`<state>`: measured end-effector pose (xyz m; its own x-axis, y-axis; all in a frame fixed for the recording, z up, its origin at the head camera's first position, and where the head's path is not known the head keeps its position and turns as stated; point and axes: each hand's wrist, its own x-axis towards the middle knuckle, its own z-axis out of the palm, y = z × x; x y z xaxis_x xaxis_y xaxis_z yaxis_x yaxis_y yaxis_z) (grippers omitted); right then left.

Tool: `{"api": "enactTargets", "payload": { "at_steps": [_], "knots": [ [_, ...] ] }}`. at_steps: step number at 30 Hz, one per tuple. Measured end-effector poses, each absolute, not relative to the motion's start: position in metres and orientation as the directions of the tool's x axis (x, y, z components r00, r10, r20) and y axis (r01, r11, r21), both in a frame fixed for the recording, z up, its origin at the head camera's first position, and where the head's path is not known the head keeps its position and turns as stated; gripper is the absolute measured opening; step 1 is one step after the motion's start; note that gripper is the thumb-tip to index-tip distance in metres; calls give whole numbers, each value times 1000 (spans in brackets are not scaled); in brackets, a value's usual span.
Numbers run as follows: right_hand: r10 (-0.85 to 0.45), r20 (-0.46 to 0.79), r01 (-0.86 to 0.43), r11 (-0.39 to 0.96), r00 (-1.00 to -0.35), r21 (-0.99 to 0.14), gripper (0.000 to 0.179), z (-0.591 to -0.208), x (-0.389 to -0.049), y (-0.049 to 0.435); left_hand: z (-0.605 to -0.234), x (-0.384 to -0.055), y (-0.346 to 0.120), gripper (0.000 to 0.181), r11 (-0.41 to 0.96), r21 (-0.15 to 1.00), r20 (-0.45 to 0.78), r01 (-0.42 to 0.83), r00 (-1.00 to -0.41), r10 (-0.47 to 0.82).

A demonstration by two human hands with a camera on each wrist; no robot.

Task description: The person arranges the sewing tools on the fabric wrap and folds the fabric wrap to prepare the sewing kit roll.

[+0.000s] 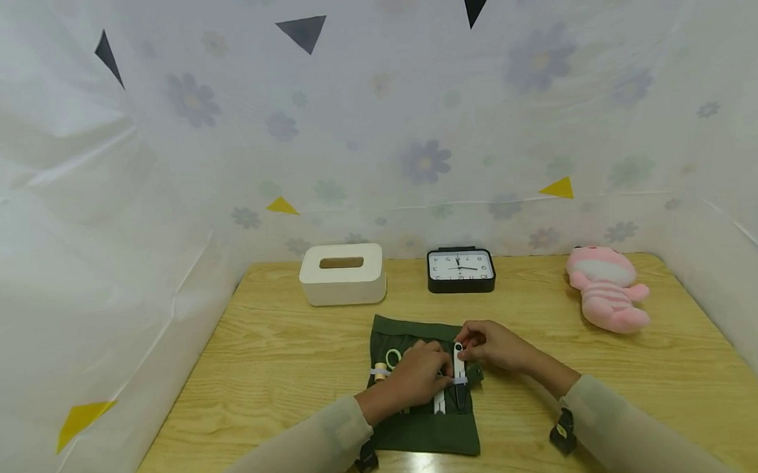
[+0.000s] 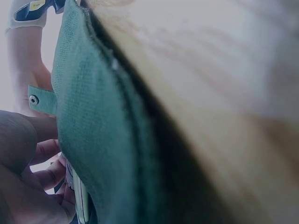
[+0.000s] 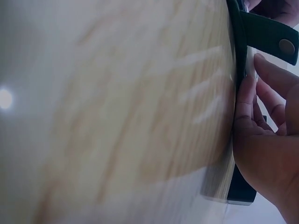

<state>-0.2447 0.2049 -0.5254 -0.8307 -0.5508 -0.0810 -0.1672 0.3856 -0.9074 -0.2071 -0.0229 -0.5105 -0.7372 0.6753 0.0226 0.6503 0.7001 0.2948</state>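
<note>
A dark green fabric tool roll point(image 1: 428, 434) lies spread on the table, its elastic bands holding small tools. Near its right edge lies a slim white-handled tool point(image 1: 459, 364) with a hole at the top and a dark lower part under a pale band. My right hand point(image 1: 497, 346) pinches its upper end between thumb and fingers. Curled fingers of my left hand point(image 1: 415, 377) reach the left side of the same tool by the band; I cannot tell whether they grip it. Partly covered by that hand are a light green ring handle point(image 1: 394, 358) and a beige cylinder point(image 1: 380, 371).
Behind the roll stand a white tissue box point(image 1: 343, 288) and a black-framed clock point(image 1: 461, 269), its dial upside down. A pink plush toy point(image 1: 607, 289) lies at the back right. The roll's snap strap point(image 3: 268, 35) sticks out beside the right hand. Wooden tabletop point(image 1: 264, 385) surrounds the roll.
</note>
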Motion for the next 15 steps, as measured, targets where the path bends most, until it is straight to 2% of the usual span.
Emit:
{"api": "enactTargets", "payload": {
  "at_steps": [10, 15],
  "knots": [
    [-576, -89, -179, 392, -813, -903, 18, -525, -248, 208, -511, -207, -22, 10, 705, 293, 17, 645, -741, 671],
    [-581, -87, -226, 444, -809, -867, 12, -523, -246, 207, -513, -208, -22, 10, 696, 296, 28, 654, -735, 678]
  ]
}}
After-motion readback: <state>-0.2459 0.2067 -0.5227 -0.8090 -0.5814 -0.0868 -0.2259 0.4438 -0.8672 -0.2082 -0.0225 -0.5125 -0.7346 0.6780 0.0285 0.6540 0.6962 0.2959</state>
